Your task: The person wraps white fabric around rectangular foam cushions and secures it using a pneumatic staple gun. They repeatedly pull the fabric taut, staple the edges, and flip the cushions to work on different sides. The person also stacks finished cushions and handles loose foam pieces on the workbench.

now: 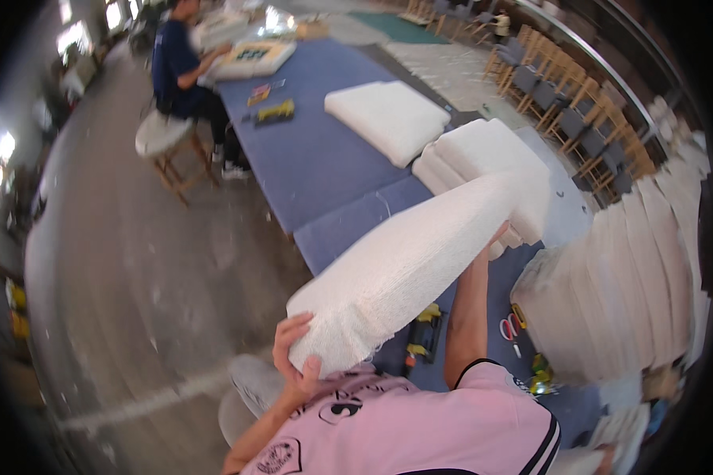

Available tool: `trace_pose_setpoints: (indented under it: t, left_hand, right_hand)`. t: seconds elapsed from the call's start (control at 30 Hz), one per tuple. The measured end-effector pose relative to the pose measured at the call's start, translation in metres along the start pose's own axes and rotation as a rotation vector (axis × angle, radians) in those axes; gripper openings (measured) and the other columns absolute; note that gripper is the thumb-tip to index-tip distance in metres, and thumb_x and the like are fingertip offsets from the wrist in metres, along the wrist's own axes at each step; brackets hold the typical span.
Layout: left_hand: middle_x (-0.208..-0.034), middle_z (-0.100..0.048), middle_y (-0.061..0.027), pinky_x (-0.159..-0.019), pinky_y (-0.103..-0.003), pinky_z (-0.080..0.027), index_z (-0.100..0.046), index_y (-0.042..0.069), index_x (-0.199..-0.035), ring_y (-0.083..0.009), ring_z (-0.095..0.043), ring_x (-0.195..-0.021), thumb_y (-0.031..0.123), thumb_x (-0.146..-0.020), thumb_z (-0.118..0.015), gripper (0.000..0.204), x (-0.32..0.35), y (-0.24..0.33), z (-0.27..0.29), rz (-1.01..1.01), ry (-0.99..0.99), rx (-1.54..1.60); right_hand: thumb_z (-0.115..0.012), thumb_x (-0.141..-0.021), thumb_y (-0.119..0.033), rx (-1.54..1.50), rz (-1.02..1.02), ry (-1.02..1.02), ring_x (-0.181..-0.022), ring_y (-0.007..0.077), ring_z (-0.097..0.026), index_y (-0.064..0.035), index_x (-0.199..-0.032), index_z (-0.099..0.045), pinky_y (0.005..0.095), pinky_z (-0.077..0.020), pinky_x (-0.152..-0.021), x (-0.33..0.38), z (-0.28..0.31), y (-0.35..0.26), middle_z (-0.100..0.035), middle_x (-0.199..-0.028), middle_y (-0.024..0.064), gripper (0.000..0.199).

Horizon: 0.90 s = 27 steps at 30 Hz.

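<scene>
A white, nubby-fabric cushion [400,257] is held up on edge in front of my body, slanting from near left to far right. My left hand [297,348] grips its near left end, thumb on one face and fingers around the edge. At the far right end my right hand [499,233] holds it from underneath; most of those fingers are hidden behind the cushion. Just beyond that end, a stack of similar white cushions [491,150] rests on the blue table [293,174]. Another white cushion [388,117] lies flat beside the stack.
Below the held cushion lies a yellow and black handheld tool [425,332]. Red-handled scissors [512,331] are to its right, beside a tall pile of white padded pieces [610,293]. A second yellow tool [276,112] lies farther off. Another person [178,63] sits at the table's far left.
</scene>
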<state>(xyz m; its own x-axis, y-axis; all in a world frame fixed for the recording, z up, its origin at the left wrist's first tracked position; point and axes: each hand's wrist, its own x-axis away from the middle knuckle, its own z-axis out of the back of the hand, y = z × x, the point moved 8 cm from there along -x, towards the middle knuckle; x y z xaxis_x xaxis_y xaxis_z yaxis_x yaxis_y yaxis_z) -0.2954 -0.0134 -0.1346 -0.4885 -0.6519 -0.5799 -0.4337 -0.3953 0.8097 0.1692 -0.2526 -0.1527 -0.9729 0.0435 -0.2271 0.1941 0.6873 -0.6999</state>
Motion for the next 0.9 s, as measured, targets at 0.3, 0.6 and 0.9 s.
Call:
trace_pose_setpoints:
  t: [0.3,0.6,0.9]
  left_hand:
    - [-0.131,-0.065,-0.0189,-0.100,-0.045,-0.050,-0.068,0.001,-0.126,-0.0370,-0.064,-0.115,0.022,-0.080,-0.076,0.051,-0.143,0.018,-0.027,-0.161,-0.426,-0.674]
    - [-0.142,-0.058,-0.0119,-0.100,-0.046,-0.048,-0.052,0.009,-0.149,-0.0337,-0.060,-0.121,0.028,-0.070,-0.089,0.090,-0.148,0.008,-0.037,-0.100,-0.527,-0.958]
    - [-0.141,-0.060,-0.0110,-0.100,-0.044,-0.048,-0.056,0.012,-0.146,-0.0317,-0.061,-0.120,0.019,-0.066,-0.087,0.086,-0.134,0.011,-0.030,-0.154,-0.460,-0.852]
  right_hand:
    - [-0.055,-0.105,-0.024,0.610,0.280,0.064,-0.129,0.0218,-0.057,-0.0015,-0.139,-0.054,0.0355,-0.0431,-0.110,0.006,-0.075,-0.026,-0.061,-0.137,0.0107,0.040]
    - [-0.062,-0.106,-0.023,0.318,-0.631,-0.758,-0.068,0.0081,-0.063,-0.0002,-0.103,-0.073,0.0240,-0.0514,-0.060,0.260,-0.167,0.042,-0.068,-0.081,0.0023,0.025]
    - [-0.058,-0.106,-0.047,0.048,-1.114,-0.503,-0.047,0.0125,-0.049,-0.0028,-0.085,-0.071,0.0322,-0.0437,-0.050,0.305,-0.202,0.057,-0.057,-0.060,0.0014,0.050]
